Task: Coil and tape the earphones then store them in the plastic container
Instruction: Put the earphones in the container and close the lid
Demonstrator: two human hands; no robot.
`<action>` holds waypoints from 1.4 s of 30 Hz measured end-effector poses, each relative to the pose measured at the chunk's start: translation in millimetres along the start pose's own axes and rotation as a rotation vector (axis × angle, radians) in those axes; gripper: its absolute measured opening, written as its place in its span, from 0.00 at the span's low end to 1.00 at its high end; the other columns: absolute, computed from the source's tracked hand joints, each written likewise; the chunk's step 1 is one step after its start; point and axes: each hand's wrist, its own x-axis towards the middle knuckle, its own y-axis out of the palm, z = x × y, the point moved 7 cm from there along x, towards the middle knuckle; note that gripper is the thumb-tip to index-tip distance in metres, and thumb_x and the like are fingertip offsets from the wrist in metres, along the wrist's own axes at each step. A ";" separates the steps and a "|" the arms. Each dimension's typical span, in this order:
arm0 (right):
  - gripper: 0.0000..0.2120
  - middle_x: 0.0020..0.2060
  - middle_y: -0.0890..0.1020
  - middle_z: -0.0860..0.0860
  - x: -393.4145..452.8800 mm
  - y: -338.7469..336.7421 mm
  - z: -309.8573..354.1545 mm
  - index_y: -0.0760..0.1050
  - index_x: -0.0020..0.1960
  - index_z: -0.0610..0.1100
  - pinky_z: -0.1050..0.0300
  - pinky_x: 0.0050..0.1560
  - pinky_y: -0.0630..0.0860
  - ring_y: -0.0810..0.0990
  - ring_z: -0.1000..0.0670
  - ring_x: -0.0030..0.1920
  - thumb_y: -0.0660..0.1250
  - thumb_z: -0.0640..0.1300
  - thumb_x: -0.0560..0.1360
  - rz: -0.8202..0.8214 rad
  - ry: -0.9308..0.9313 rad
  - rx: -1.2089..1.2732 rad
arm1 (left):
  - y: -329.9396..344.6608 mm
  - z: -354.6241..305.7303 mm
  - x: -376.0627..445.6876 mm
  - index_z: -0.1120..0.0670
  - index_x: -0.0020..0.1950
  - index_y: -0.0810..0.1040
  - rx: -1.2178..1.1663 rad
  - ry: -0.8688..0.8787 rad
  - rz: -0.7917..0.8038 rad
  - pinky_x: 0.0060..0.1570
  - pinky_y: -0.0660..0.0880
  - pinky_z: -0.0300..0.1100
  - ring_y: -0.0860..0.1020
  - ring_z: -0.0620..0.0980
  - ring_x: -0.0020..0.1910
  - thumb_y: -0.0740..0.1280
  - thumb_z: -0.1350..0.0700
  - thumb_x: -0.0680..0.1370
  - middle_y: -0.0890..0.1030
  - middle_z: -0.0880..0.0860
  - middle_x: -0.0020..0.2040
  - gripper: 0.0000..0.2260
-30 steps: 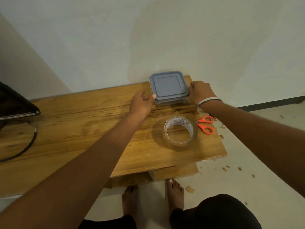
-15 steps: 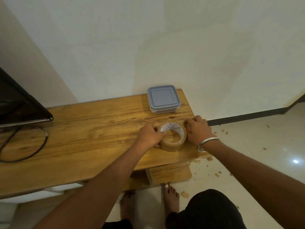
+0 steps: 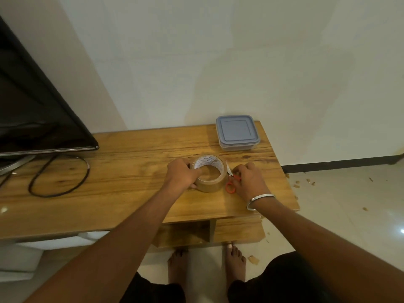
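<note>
Two hands work on the bench [image 3: 109, 193]: the left hand [image 3: 182, 177] grips the tape roll [image 3: 209, 174], fingers curled round its rim; the right hand [image 3: 249, 180] pinches the scissors [image 3: 230, 186]. Behind sits the closed plastic container [image 3: 237, 132]. No earphones show; being thin and limp, they would probably want gathering by the loops.

Grey-lidded plastic container [image 3: 237, 132] closed, far table corner; brown tape roll [image 3: 209, 175] flat.
</note>
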 end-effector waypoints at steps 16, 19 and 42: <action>0.17 0.36 0.80 0.49 0.4 -16.4 53.6 0.78 0.45 0.42 0.58 0.35 0.67 0.76 0.50 0.37 0.58 0.53 0.79 -0.045 -0.029 0.329 | -19.0 5.1 -2.1 0.60 0.47 0.80 -0.055 0.026 -0.028 0.32 0.81 0.41 0.82 0.50 0.28 0.74 0.57 0.74 0.83 0.56 0.43 0.08; 0.11 0.42 0.79 0.50 3.2 -23.1 48.6 0.78 0.54 0.44 0.59 0.44 0.70 0.75 0.51 0.43 0.63 0.49 0.77 -0.025 0.013 0.300 | -9.4 -5.0 -3.7 0.61 0.46 0.79 -0.079 0.047 -0.024 0.33 0.82 0.43 0.82 0.50 0.28 0.74 0.57 0.73 0.83 0.56 0.42 0.09; 0.15 0.39 0.81 0.43 6.4 -77.8 -65.0 0.79 0.50 0.36 0.55 0.43 0.77 0.79 0.44 0.39 0.68 0.48 0.74 -0.151 0.259 0.113 | 81.2 -13.2 -9.9 0.57 0.59 0.78 0.388 0.461 -0.001 0.52 0.68 0.37 0.70 0.51 0.58 0.72 0.58 0.75 0.69 0.51 0.56 0.14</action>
